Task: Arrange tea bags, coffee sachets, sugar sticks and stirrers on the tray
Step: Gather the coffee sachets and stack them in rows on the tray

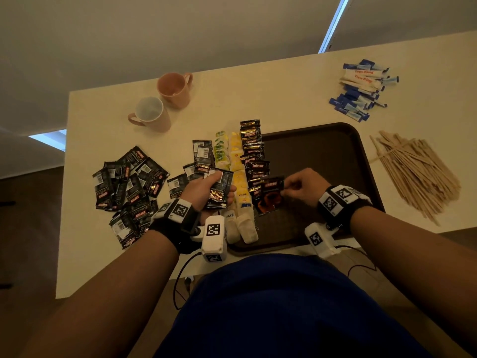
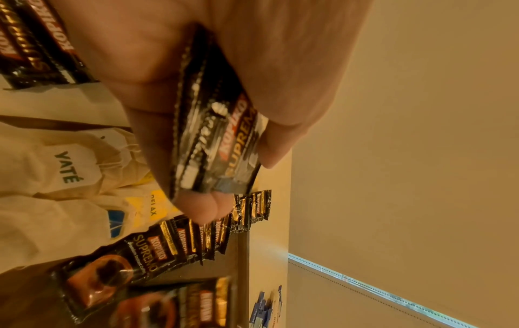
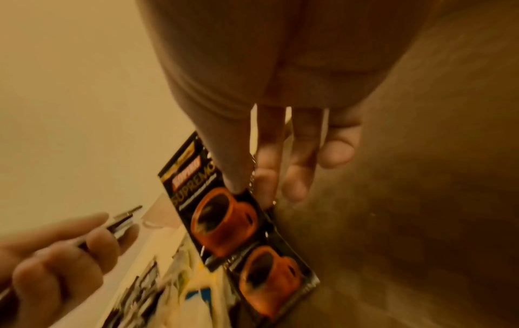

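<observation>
Head view gave us the cream tabletop [image 1: 258, 94], and on its near right part the dark brown tray [image 1: 322, 156]. Along the tray's left edge ran three overlapping rows: tea bags [image 1: 238, 177] in green and yellow wrappers, then Kopiko coffee sachets [image 1: 254, 153] just beside them. A loose heap of further sachets [image 1: 126, 182] lay on the tabletop to the left. A bundle of wooden stirrers [image 1: 415, 171] sat right of the tray, blue and white sugar sticks [image 1: 361, 89] beyond it, and two pink mugs [image 1: 165, 102] at the far left. We saw our left hand [image 1: 206, 188] curled round a small stack of sachets [image 2: 219, 142] above the tray's left edge. Our right hand [image 1: 304, 183] pinched the corner of one sachet [image 3: 222, 213] between thumb and forefinger, at the near end of the coffee row.
</observation>
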